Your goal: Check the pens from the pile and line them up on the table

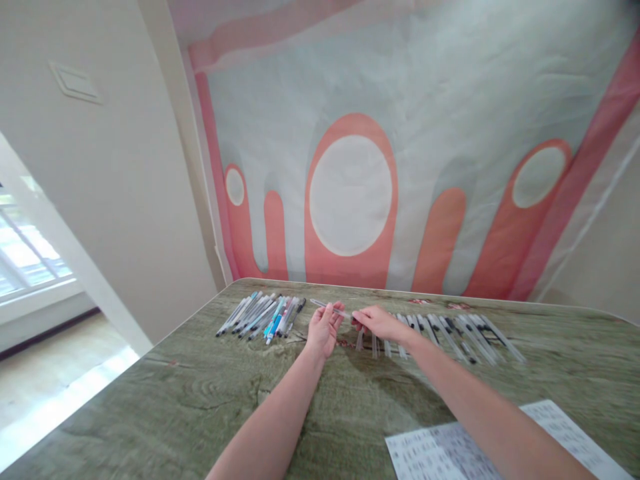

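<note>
from where i stand, the two bare hands meet over the wood-patterned table (165, 400). the left hand (324, 330) has a slim clear pen (319, 303) pinched in its fingers, one end poking out toward ten o'clock. the right hand (380, 323) has its thumb and fingers closed around the pen's other end, where something small and dark shows; i can't tell if that's a cap. so the pen sits right between the two hands, above the table. at nine o'clock from them lies a bunch of pens (257, 317), mostly clear and grey, with a few bright blue ones toward its near right side. at three o'clock there's a long row of clear pens (450, 333), several with black parts, its near end partly hidden by the right hand. a printed sheet (440, 447) lies at about four o'clock, under the right forearm in my view, its print too blurred to read. at twelve o'clock, a pink and grey wall covering (350, 80) rises behind the table.
</note>
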The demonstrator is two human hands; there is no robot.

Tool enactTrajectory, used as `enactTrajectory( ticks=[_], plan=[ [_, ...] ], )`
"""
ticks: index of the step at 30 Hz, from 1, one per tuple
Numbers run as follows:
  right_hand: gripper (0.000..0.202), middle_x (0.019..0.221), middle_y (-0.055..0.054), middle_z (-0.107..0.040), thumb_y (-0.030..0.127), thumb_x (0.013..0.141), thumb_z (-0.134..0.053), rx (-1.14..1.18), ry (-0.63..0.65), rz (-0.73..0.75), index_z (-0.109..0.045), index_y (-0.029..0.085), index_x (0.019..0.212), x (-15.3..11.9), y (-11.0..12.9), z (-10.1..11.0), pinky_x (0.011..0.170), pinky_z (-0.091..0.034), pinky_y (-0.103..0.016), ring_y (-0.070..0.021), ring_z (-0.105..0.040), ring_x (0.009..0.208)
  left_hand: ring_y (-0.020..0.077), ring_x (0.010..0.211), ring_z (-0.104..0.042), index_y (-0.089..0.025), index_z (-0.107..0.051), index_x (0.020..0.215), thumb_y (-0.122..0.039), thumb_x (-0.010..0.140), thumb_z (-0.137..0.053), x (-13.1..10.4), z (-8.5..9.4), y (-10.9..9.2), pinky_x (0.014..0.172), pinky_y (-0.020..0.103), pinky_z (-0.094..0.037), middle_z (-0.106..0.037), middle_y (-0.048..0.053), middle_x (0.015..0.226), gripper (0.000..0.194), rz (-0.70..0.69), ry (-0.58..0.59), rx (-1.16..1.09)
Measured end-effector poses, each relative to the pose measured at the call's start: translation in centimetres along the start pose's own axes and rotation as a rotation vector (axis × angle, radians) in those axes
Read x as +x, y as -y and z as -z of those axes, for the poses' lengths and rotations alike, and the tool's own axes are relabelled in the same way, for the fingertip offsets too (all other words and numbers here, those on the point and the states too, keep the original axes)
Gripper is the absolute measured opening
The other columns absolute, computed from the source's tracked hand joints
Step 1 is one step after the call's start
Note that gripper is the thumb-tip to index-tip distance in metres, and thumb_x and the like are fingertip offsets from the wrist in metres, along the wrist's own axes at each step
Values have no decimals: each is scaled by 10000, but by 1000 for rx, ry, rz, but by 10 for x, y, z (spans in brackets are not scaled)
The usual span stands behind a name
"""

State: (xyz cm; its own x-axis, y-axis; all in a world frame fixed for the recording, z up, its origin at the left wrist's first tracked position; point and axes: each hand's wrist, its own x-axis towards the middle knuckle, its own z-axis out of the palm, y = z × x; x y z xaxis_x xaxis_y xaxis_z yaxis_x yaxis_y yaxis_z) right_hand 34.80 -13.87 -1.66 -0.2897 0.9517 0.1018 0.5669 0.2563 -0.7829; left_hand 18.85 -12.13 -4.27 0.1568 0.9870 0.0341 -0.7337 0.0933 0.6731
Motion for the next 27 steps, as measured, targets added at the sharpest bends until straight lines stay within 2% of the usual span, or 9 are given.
enactTrajectory(
  ticks=[2, 6, 12, 17, 22, 27],
  plan=[
    [428, 592, -21, -592, 451, 793, -371, -1, -1, 19, -607, 117, 668, 0, 0, -1, 487, -333, -191, -89, -466, 507, 142, 878, -593, -158, -447, 735, -228, 711, -602, 0, 0, 0, 824, 303, -438, -634, 55, 891, 172, 0, -4, 2],
    [322, 617, -11, -585, 433, 687, -541, -46, -110, 34, -601, 118, 717, 0, 0, 0, 491, -329, -187, -89, -454, 534, 142, 889, -590, -159, -451, 735, -223, 710, -604, -1, 0, -1, 828, 301, -436, -634, 51, 892, 168, 3, 7, -9],
    [429, 595, -17, -588, 457, 792, -364, -2, 6, 23, -606, 119, 688, -2, 1, 0, 485, -335, -195, -90, -463, 509, 142, 884, -592, -158, -455, 738, -221, 709, -605, 1, 1, -1, 813, 292, -446, -634, 54, 892, 165, -1, -6, -8],
    [347, 598, -5, -577, 459, 694, -522, -70, -119, 44, -607, 122, 703, -2, 2, -1, 488, -325, -194, -91, -451, 530, 146, 889, -590, -157, -459, 744, -215, 703, -612, 2, 2, 0, 805, 288, -449, -634, 54, 889, 168, -6, 6, -18],
    [455, 585, -11, -582, 481, 791, -343, 36, -11, -4, -613, 123, 710, -2, 2, -3, 473, -332, -200, -93, -460, 496, 141, 889, -589, -156, -462, 740, -222, 712, -603, 1, 1, -1, 798, 279, -451, -633, 59, 903, 158, -6, -19, -3],
    [338, 619, -9, -585, 450, 692, -526, -32, -123, 38, -607, 123, 715, -1, 1, -4, 492, -329, -193, -93, -459, 540, 143, 895, -588, -155, -469, 739, -222, 710, -605, 0, 0, -2, 797, 278, -454, -633, 60, 905, 155, -1, -29, -3]
  ],
)
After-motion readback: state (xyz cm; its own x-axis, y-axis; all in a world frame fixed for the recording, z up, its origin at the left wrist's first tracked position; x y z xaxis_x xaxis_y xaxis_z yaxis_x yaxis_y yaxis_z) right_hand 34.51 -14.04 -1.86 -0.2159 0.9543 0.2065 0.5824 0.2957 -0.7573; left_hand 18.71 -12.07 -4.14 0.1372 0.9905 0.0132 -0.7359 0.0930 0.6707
